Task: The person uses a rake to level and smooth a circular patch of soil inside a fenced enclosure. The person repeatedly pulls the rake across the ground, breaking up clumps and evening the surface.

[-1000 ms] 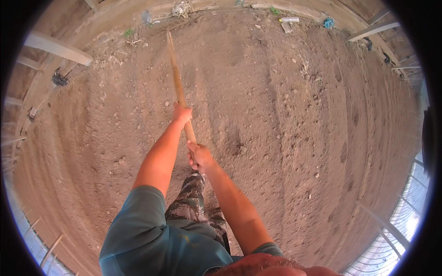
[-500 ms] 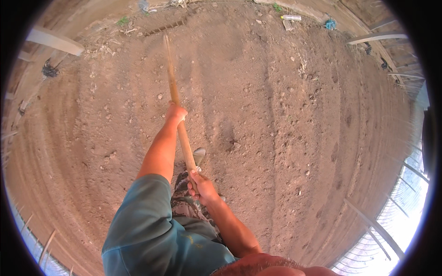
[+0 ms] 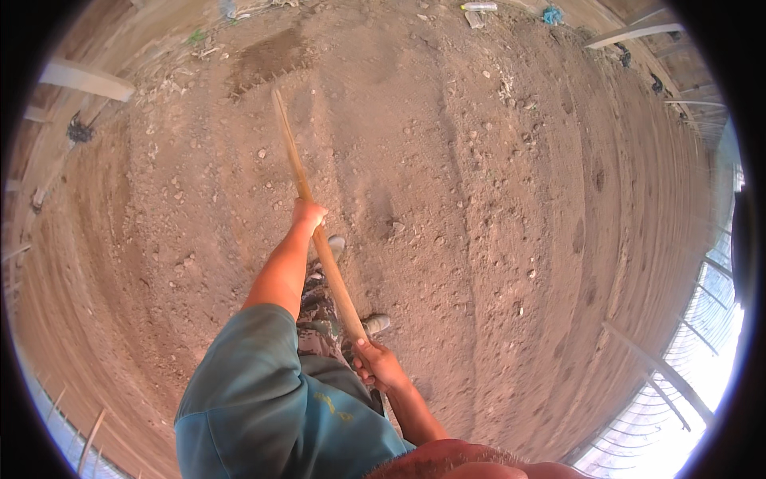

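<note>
A long wooden-handled rake (image 3: 338,291) slants away from my body over brown soil (image 3: 415,263). My left hand (image 3: 308,212) is wrapped round the middle of its handle, arm stretched forward. Closer to my waist, my right hand (image 3: 379,365) grips the near end of the handle. At the far end, the toothed rake head (image 3: 270,81) lies against the ground, hard to tell from the soil. A darker patch of raked soil (image 3: 271,53) shows just beyond it. Below the handle are my two shoes, one partly hidden by it.
Clods dot the soil. A plastic bottle (image 3: 479,6) and a blue scrap (image 3: 551,14) lie at the far edge. Slanting posts (image 3: 88,78) stand at far left, with another post (image 3: 634,33) at far right. Poles and a bright ribbed covering (image 3: 662,415) are at lower right.
Both hands have drawn the rake toward my body. Its head has dragged nearer over the soil, leaving a dark strip behind it. The second shoe now shows more fully.
</note>
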Action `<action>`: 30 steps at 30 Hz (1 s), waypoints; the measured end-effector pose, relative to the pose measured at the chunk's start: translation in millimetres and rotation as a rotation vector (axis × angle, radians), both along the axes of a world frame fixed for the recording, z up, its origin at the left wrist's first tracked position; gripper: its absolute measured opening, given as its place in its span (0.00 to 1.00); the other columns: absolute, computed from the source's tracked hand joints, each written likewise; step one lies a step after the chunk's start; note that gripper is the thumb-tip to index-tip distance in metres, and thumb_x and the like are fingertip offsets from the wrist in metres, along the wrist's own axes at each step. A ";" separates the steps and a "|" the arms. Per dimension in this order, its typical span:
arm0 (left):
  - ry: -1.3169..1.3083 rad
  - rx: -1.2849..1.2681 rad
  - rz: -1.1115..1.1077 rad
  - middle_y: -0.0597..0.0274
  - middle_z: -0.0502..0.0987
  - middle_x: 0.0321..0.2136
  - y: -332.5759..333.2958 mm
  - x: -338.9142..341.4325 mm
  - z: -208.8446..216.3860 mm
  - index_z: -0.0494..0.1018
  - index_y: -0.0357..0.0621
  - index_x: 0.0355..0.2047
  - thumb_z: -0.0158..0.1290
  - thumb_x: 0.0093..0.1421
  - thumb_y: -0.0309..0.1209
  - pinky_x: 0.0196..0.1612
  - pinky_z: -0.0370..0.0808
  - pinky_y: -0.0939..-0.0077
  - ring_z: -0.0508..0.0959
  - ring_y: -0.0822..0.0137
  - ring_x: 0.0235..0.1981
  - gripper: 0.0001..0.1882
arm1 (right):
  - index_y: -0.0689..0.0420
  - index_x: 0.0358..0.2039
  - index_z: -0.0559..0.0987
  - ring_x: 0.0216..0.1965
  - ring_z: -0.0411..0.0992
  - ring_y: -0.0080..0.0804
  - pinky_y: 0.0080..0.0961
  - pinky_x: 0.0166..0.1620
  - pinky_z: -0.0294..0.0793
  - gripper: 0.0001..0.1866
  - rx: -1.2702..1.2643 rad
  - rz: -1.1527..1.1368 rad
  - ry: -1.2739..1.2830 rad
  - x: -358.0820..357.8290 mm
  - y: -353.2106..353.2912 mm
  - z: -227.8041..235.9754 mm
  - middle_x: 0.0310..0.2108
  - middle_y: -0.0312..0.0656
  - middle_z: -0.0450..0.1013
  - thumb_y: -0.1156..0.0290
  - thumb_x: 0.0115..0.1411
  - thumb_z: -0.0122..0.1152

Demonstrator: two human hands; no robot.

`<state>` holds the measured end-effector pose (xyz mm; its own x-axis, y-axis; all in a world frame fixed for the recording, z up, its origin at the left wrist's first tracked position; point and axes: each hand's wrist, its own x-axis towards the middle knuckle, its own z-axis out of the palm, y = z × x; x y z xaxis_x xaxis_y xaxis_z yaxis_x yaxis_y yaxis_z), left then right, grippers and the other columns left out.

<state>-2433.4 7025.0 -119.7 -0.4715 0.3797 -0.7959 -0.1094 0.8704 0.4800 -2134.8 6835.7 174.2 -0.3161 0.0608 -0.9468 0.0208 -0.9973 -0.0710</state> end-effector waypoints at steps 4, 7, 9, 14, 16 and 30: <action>-0.033 0.012 0.057 0.58 0.81 0.22 -62.6 51.0 -20.5 0.79 0.36 0.29 0.73 0.61 0.26 0.22 0.78 0.60 0.81 0.62 0.19 0.12 | 0.54 0.43 0.76 0.18 0.66 0.18 0.21 0.17 0.58 0.20 0.032 0.032 0.030 77.2 -56.8 13.9 0.26 0.32 0.71 0.49 0.77 0.68; -0.192 0.001 0.167 0.60 0.79 0.21 -125.2 108.6 -41.7 0.79 0.39 0.31 0.72 0.63 0.29 0.22 0.78 0.60 0.79 0.63 0.18 0.12 | 0.55 0.43 0.77 0.18 0.66 0.19 0.22 0.17 0.60 0.19 0.019 0.012 0.073 157.0 -117.0 17.1 0.26 0.31 0.71 0.53 0.74 0.73; -0.232 -0.003 0.179 0.60 0.78 0.22 -172.3 183.2 -37.0 0.78 0.42 0.31 0.71 0.66 0.30 0.23 0.79 0.59 0.77 0.64 0.18 0.12 | 0.54 0.41 0.78 0.18 0.66 0.17 0.22 0.17 0.60 0.17 0.008 0.014 0.059 219.9 -162.1 21.8 0.25 0.30 0.71 0.55 0.73 0.74; -0.396 -0.052 0.283 0.61 0.75 0.21 -290.5 336.5 -11.6 0.75 0.42 0.35 0.70 0.68 0.30 0.23 0.78 0.60 0.75 0.62 0.18 0.12 | 0.55 0.40 0.83 0.28 0.84 0.46 0.43 0.32 0.82 0.15 0.404 0.794 -0.583 324.5 -270.7 74.1 0.30 0.47 0.84 0.56 0.67 0.71; -0.411 -0.098 0.317 0.60 0.75 0.21 -328.6 373.4 5.1 0.75 0.42 0.35 0.70 0.68 0.29 0.23 0.77 0.60 0.75 0.62 0.18 0.12 | 0.55 0.42 0.84 0.35 0.86 0.57 0.51 0.41 0.86 0.15 0.552 1.057 -0.806 345.3 -302.9 97.8 0.34 0.54 0.86 0.56 0.65 0.69; -0.292 -0.121 0.235 0.57 0.76 0.20 -234.9 416.4 21.8 0.74 0.43 0.33 0.68 0.64 0.28 0.21 0.77 0.57 0.78 0.59 0.18 0.11 | 0.49 0.42 0.86 0.33 0.86 0.59 0.58 0.41 0.86 0.15 0.681 0.791 -0.948 391.5 -320.2 22.6 0.31 0.52 0.85 0.55 0.59 0.71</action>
<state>-2017.0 6790.1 -97.9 -0.2817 0.1832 -0.9418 -0.4289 0.8541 0.2944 -1743.2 6515.4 196.8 0.2498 0.6951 -0.6741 0.8627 -0.4759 -0.1710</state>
